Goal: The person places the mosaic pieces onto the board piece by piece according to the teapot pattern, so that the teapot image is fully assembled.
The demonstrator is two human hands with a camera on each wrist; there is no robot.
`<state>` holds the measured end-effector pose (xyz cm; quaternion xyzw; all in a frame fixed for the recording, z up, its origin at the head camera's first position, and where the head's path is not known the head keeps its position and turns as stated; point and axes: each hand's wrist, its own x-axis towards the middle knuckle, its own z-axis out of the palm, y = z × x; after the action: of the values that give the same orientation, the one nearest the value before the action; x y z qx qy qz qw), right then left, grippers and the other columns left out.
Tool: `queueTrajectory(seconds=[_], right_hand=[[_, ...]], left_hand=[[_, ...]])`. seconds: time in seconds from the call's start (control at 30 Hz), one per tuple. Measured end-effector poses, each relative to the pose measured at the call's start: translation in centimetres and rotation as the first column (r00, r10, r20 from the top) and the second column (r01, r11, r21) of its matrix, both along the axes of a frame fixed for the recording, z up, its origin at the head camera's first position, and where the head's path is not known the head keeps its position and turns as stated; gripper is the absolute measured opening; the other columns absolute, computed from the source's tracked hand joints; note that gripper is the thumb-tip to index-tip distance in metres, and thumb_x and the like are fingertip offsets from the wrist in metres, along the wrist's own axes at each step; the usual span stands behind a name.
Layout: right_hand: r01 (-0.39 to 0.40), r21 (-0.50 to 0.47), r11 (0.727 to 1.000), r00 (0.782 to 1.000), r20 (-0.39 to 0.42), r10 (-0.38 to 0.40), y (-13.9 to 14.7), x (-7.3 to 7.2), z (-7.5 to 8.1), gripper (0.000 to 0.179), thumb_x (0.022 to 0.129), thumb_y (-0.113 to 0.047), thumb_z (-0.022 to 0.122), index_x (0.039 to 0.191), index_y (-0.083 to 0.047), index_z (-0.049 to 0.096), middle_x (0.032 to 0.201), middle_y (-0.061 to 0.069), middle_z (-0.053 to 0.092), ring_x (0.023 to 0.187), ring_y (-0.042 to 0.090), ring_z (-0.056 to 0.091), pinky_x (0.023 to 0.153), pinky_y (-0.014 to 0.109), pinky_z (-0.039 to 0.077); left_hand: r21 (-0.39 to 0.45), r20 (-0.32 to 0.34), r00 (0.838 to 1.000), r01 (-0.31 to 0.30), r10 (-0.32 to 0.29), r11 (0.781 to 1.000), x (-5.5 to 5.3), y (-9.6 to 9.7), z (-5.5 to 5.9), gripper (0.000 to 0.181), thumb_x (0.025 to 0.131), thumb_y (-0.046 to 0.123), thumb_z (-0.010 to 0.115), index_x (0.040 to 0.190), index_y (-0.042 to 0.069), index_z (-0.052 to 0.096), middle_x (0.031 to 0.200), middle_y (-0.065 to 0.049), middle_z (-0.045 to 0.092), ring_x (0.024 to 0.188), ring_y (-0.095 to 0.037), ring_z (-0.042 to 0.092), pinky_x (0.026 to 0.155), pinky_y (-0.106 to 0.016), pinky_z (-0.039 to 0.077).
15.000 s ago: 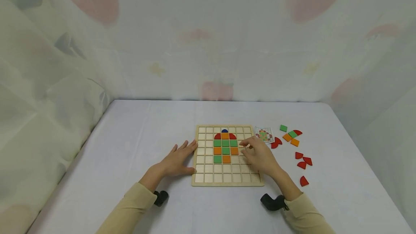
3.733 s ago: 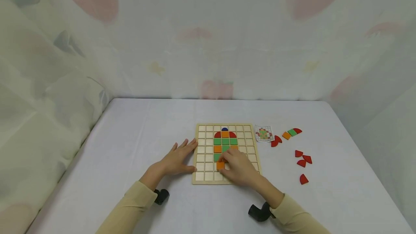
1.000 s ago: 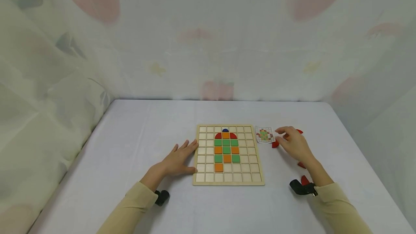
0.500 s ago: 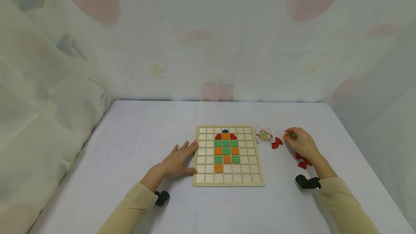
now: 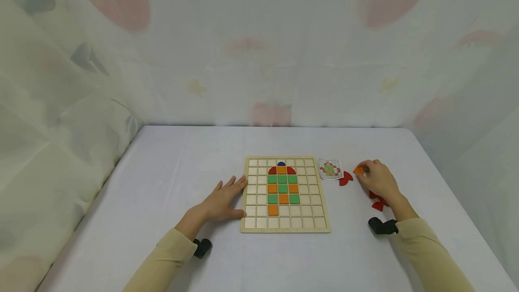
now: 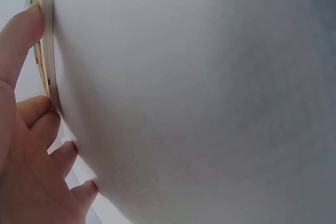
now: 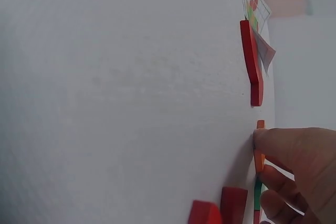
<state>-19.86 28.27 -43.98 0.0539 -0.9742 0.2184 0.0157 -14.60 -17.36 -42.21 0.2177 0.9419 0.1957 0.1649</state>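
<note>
A wooden grid board lies on the table, with orange and green square tiles, red quarter-round tiles and a blue half-round tile in its cells. My left hand rests at the board's left edge, fingers spread and touching the rim, as the left wrist view also shows. To the right of the board, my right hand pinches an orange square tile between thumb and fingers. In the right wrist view, a green tile adjoins that orange one; the hand mostly hides it in the head view.
A printed pattern card lies beside the board's upper right corner. Red quarter-round tiles sit next to the card. More red tiles lie under and near my right wrist, partly hidden.
An orange tile and a green tile have joined the board's lower rows. The right hand has moved from the board to the loose tiles and taken hold of an orange one. The left hand stays put.
</note>
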Motion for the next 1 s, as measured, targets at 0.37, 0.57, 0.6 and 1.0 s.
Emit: queueTrajectory(seconds=[0.37, 0.57, 0.6, 1.0], right_hand=[[0.001, -0.006, 1.0, 1.0, -0.025, -0.001, 0.1, 0.0, -0.5, 0.028, 0.083, -0.013, 0.062, 0.106, 0.002, 0.06, 0.095, 0.022, 0.055, 0.083, 0.034, 0.053, 0.071, 0.048, 0.047], [0.001, -0.013, 1.0, 1.0, -0.023, -0.001, 0.0, 0.0, -0.5, 0.027, 0.084, -0.013, 0.061, 0.106, 0.001, 0.06, 0.097, 0.023, 0.056, 0.086, 0.036, 0.053, 0.072, 0.05, 0.046], [0.002, -0.016, 1.0, 1.0, -0.022, -0.003, -0.1, 0.0, -0.5, 0.027, 0.084, -0.014, 0.061, 0.107, 0.001, 0.06, 0.097, 0.023, 0.056, 0.086, 0.036, 0.053, 0.072, 0.05, 0.046], [-0.015, -0.09, 0.996, 0.999, -0.048, 0.011, -2.4, 1.5, 0.7, 0.028, 0.083, -0.01, 0.061, 0.109, 0.001, 0.06, 0.102, 0.023, 0.058, 0.089, 0.036, 0.053, 0.074, 0.05, 0.047]], left_hand=[[-0.014, 0.004, 1.0, 0.007, -0.007, 1.0, 0.1, 0.0, 0.2, 0.09, 0.076, 0.04, 0.072, 0.147, 0.013, 0.023, 0.154, -0.001, 0.018, 0.141, -0.03, 0.013, 0.11, -0.058, 0.008], [-0.016, 0.002, 1.0, 0.009, -0.009, 1.0, 0.0, -0.1, 0.1, 0.09, 0.077, 0.04, 0.072, 0.147, 0.013, 0.023, 0.154, 0.0, 0.018, 0.141, -0.029, 0.012, 0.11, -0.057, 0.008], [-0.013, 0.002, 1.0, 0.009, -0.009, 1.0, -0.1, -0.1, 0.0, 0.09, 0.077, 0.04, 0.072, 0.147, 0.013, 0.023, 0.154, 0.0, 0.018, 0.141, -0.03, 0.012, 0.11, -0.058, 0.008], [0.008, 0.009, 1.0, 0.007, -0.007, 1.0, 0.0, -0.2, 0.0, 0.089, 0.077, 0.038, 0.072, 0.147, 0.013, 0.023, 0.154, 0.0, 0.017, 0.141, -0.029, 0.012, 0.11, -0.057, 0.007]])
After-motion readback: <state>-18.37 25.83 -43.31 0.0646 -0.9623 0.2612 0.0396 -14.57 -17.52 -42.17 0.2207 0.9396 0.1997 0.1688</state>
